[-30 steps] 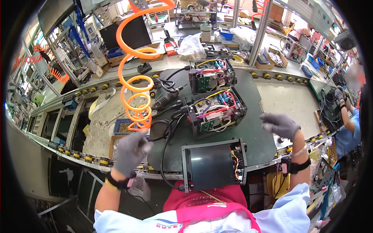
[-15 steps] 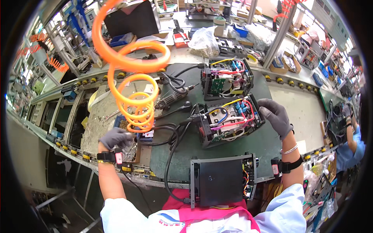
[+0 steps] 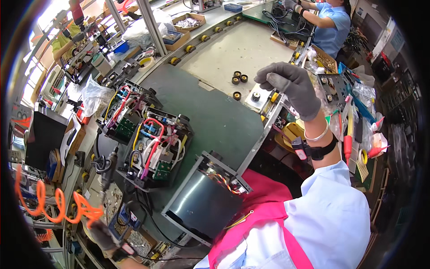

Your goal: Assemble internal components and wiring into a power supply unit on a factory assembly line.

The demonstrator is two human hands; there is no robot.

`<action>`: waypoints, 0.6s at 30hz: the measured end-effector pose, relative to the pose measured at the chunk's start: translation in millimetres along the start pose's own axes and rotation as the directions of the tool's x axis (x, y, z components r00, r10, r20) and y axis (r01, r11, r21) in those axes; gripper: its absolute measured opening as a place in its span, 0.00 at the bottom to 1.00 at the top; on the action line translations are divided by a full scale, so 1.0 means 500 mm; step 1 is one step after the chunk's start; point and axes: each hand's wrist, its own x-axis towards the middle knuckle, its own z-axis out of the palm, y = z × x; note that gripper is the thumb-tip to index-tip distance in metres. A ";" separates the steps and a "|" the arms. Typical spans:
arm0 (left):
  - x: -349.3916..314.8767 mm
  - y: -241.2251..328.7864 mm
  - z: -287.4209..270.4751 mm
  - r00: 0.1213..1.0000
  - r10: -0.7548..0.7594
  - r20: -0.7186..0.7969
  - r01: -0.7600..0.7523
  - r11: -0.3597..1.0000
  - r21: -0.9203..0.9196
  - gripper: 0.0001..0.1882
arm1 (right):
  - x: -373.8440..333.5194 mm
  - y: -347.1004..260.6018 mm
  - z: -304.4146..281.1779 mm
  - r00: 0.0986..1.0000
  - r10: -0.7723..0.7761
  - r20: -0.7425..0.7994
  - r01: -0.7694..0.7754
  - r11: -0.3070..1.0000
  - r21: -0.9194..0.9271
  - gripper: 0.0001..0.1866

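My right hand [image 3: 291,87], in a grey glove, hovers over the front rail at the right. Its fingers are loosely bent and nothing shows in them. Below its fingertips, a black knob [image 3: 255,96] sits on a white card beside several black rings [image 3: 236,80]. My left hand [image 3: 101,235], gloved and blurred, is low at the left by the end of an orange coiled hose [image 3: 58,206] and the parts bins. Its fingers cannot be made out. A dark-cased unit [image 3: 197,204] leans between the bench edge and my apron. Two opened units with coloured wires, a nearer one [image 3: 159,150] and a farther one [image 3: 125,110], stand on the green mat.
A grey corded tool [image 3: 109,172] lies left of the units, with black cables around it. A blue bin [image 3: 120,219] holds small parts. A roller rail [image 3: 190,48] runs along the back. A co-worker [image 3: 331,27] handles cables at the far right.
The view has swung to the right. My right hand has left the nearer opened unit and is over the front rail. My left hand remains near the parts bins.
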 end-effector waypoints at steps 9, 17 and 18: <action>-0.024 0.627 0.199 0.784 0.522 0.336 -0.591 0.793 0.146 0.21 | -0.017 -0.031 0.147 0.945 -0.158 0.287 0.093 0.969 0.228 0.16; -0.160 0.788 0.335 0.717 0.592 0.368 -0.669 0.733 0.123 0.23 | 0.010 -0.158 0.409 0.748 -0.425 0.509 0.324 0.904 0.278 0.39; -0.162 0.791 0.353 0.706 0.592 0.389 -0.674 0.730 0.112 0.23 | -0.002 -0.178 0.418 0.753 -0.285 0.593 0.197 0.958 0.209 0.41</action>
